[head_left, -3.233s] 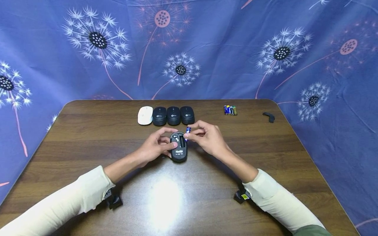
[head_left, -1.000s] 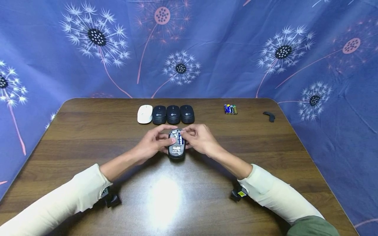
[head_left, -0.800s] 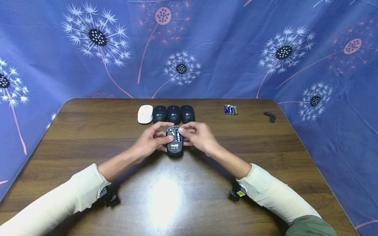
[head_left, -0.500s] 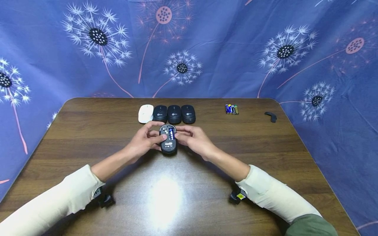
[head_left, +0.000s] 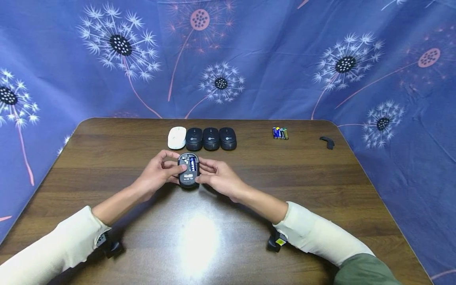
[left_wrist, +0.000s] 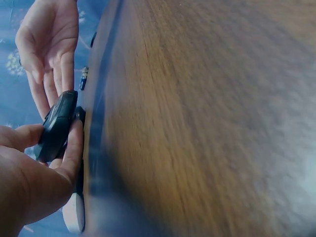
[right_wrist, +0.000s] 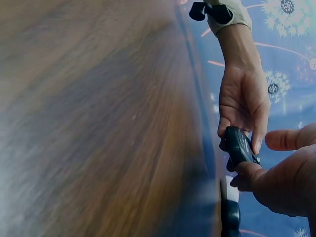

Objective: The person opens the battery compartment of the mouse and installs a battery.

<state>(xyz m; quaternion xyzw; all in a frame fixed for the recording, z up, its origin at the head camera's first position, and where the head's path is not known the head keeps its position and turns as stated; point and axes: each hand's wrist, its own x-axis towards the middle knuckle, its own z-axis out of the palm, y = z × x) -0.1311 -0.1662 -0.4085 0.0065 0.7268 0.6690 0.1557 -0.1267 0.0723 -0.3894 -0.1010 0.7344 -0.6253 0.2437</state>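
A black computer mouse (head_left: 188,179) is held underside up above the table, its battery bay uncovered. Inside the bay lies a blue-and-white battery (head_left: 192,163). My left hand (head_left: 156,175) grips the mouse by its left side, thumb on the underside and fingers round the edge. On the other side, my right hand (head_left: 221,179) touches the mouse with its fingers fairly straight. In the right wrist view the right thumb (right_wrist: 284,140) stands apart from the mouse (right_wrist: 239,146). The left wrist view shows the mouse (left_wrist: 58,123) edge-on between both hands.
Beyond the hands stand a white mouse (head_left: 176,137) and three black mice (head_left: 211,139) in a row. Several batteries (head_left: 280,133) lie together at the back right. A small black curved piece (head_left: 327,142) lies near the right edge of the wooden table (head_left: 285,170).
The battery has gone from the right hand's fingers into the mouse's bay. Both hands and the mouse have moved left, and the right thumb has come off the battery.
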